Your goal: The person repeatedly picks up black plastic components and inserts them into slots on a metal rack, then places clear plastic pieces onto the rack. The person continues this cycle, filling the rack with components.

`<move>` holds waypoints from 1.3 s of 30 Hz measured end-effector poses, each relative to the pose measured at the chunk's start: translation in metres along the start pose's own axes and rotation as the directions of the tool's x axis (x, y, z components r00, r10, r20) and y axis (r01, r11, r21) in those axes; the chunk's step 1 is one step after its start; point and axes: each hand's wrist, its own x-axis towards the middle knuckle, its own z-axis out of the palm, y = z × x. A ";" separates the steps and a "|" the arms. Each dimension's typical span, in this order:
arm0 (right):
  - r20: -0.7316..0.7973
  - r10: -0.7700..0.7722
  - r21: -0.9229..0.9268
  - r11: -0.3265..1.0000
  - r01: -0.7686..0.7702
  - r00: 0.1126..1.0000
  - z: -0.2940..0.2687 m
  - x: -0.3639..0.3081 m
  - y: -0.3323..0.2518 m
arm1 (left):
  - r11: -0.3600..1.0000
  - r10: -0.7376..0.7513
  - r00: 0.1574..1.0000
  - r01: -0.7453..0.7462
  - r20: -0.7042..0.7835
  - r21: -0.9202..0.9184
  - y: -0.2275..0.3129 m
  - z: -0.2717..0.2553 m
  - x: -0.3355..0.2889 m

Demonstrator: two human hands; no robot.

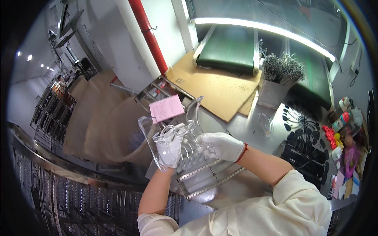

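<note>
Both my hands wear white gloves. My left hand (170, 147) grips a clear plastic curved part (151, 135) with a looped handle-like end, lifted above the steel bench. My right hand (221, 145) holds the other side of the same clear plastic piece, whose tall curved end (193, 112) sticks upward. Under the hands lies a clear ribbed tray or rack (204, 173) with long rails on the metal bench top.
A pink paper sheet (166, 108) lies on a wire rack. Cardboard sheets (216, 88) cover the bench before a green conveyor belt (228, 49). A bin of thin metal parts (281, 72) stands right; black pieces (303, 133) and small coloured items (332, 137) lie far right.
</note>
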 end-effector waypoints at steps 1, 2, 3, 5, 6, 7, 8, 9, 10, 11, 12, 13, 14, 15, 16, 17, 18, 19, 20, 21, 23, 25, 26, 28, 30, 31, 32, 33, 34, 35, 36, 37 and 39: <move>0.095 -0.016 0.065 0.998 0.009 0.995 0.004 -0.004 0.003 | 0.999 -0.041 0.998 0.039 0.041 0.038 0.006 0.000 -0.014; 0.094 0.000 0.088 0.996 -0.008 0.996 0.008 -0.007 0.006 | 0.997 -0.070 0.994 0.067 0.086 0.038 0.010 -0.001 -0.024; 0.029 -0.129 0.003 0.992 0.129 0.991 0.010 -0.014 0.011 | 0.981 -0.077 0.986 0.048 0.147 0.188 0.013 -0.001 -0.033; -0.024 -0.339 -0.438 0.849 0.295 0.941 0.014 -0.023 0.020 | 0.919 0.028 0.952 -0.145 0.305 0.367 0.017 -0.006 -0.038; -0.049 -0.407 -0.640 0.714 0.284 0.912 0.016 -0.027 0.023 | 0.881 0.012 0.928 -0.186 0.372 0.435 0.018 -0.010 -0.038; 0.045 -0.540 -0.698 0.585 0.413 0.840 0.018 -0.031 0.026 | 0.846 0.059 0.883 -0.292 0.466 0.445 0.018 -0.016 -0.034; 0.163 -0.694 -0.795 0.328 0.510 0.701 0.018 -0.035 0.027 | 0.838 0.070 0.825 -0.354 0.560 0.416 0.019 -0.023 -0.030; 0.315 -0.758 -0.834 0.065 0.547 0.571 0.018 -0.038 0.028 | 0.881 0.029 0.817 -0.293 0.576 0.371 0.018 -0.028 -0.026; 0.452 -0.791 -0.822 -0.190 0.536 0.412 0.016 -0.042 0.027 | 0.968 -0.032 0.827 -0.115 0.562 0.225 0.016 -0.031 -0.024; 0.380 -0.809 -0.778 -0.016 0.628 0.449 0.017 -0.043 0.031 | 0.992 0.022 0.820 -0.089 0.572 0.090 0.014 -0.033 -0.024; 0.151 -0.774 -0.713 0.345 0.611 0.614 0.014 -0.045 0.030 | 0.647 0.529 0.671 -0.715 0.520 0.265 0.011 -0.031 -0.027; -0.038 -0.612 -0.556 0.670 0.492 0.790 0.013 -0.045 0.032 | 0.931 0.132 0.925 -0.240 0.357 0.277 0.009 -0.030 -0.030; -0.189 -0.349 -0.325 0.904 0.277 0.918 0.010 -0.047 0.033 | 0.954 -0.278 0.937 0.242 0.213 0.179 0.006 -0.026 -0.036; -0.178 -0.298 -0.161 0.949 0.271 0.938 0.008 -0.044 0.035 | 0.978 -0.058 0.978 0.015 0.200 0.207 0.003 -0.018 -0.043; -0.134 -0.221 -0.075 0.974 0.212 0.966 0.006 -0.043 0.037 | 0.972 0.019 0.984 -0.059 0.175 0.226 0.002 -0.013 -0.048; -0.102 -0.137 0.001 0.990 0.138 0.985 0.005 -0.040 0.039 | 0.955 0.070 0.982 -0.117 0.174 0.273 0.002 -0.008 -0.052; -0.115 -0.023 0.065 0.997 0.030 0.993 0.004 -0.038 0.041 | 0.940 0.067 0.985 -0.116 0.160 0.322 0.004 -0.005 -0.053; -0.028 -0.010 0.085 0.996 0.012 1.000 0.005 -0.038 0.044 | 0.985 -0.124 0.987 0.110 0.106 0.133 0.005 -0.003 -0.059; -0.025 -0.060 0.103 0.993 0.062 0.998 0.006 -0.037 0.046 | 0.979 -0.153 0.985 0.140 0.084 0.147 0.008 -0.002 -0.060; -0.053 -0.073 0.108 0.991 0.079 0.996 0.007 -0.037 0.047 | 0.981 -0.162 0.983 0.152 0.082 0.124 0.011 -0.001 -0.062; -0.033 -0.177 0.084 0.980 0.179 0.984 0.011 -0.039 0.049 | 0.977 -0.210 0.969 0.201 0.133 0.077 0.016 -0.002 -0.063; -0.120 -0.441 -0.429 0.831 0.355 0.889 0.014 -0.039 0.048 | 0.960 -0.278 0.930 0.277 0.241 0.036 0.018 -0.003 -0.063; -0.072 -0.563 -0.660 0.646 0.384 0.824 0.014 -0.038 0.046 | 0.941 -0.328 0.898 0.338 0.293 0.018 0.019 -0.004 -0.062; 0.270 -0.815 -0.924 -0.069 0.376 0.512 0.006 -0.036 0.035 | 0.968 -0.241 0.937 0.252 0.253 -0.014 0.018 -0.008 -0.059; 0.235 -0.832 -0.969 -0.156 0.194 0.503 -0.011 -0.029 0.022 | 0.970 -0.213 0.970 0.224 0.122 -0.091 0.017 -0.017 -0.053; -0.040 -0.780 -0.977 0.161 0.138 0.625 -0.023 -0.025 0.014 | 0.972 -0.211 0.977 0.214 0.043 -0.100 0.016 -0.023 -0.050; -0.260 -0.654 -0.885 0.456 0.096 0.710 -0.037 -0.023 0.007 | 0.956 -0.272 0.962 0.269 -0.010 -0.117 0.015 -0.029 -0.048; -0.353 -0.561 -0.896 0.433 -0.098 0.749 -0.049 -0.018 0.001 | 0.965 -0.252 0.968 0.251 -0.007 -0.071 0.014 -0.035 -0.046; -0.278 -0.559 -0.943 0.315 -0.110 0.781 -0.060 -0.012 0.001 | 0.967 -0.253 0.967 0.251 -0.034 -0.043 0.012 -0.040 -0.045; -0.249 -0.546 -0.964 0.221 -0.149 0.800 -0.069 -0.006 0.002 | 0.965 -0.254 0.967 0.254 -0.003 -0.066 0.010 -0.044 -0.044; -0.270 -0.494 -0.963 0.139 -0.232 0.826 -0.077 0.000 0.004 | 0.964 -0.256 0.967 0.254 -0.005 -0.080 0.007 -0.047 -0.045; -0.270 -0.450 -0.960 0.189 -0.204 0.851 -0.083 0.007 0.007 | 0.962 -0.258 0.966 0.256 -0.007 -0.092 0.005 -0.048 -0.045; -0.275 -0.427 -0.956 0.028 -0.291 0.862 -0.087 0.025 0.011 | 0.953 -0.266 0.964 0.267 0.024 -0.140 0.001 -0.047 -0.047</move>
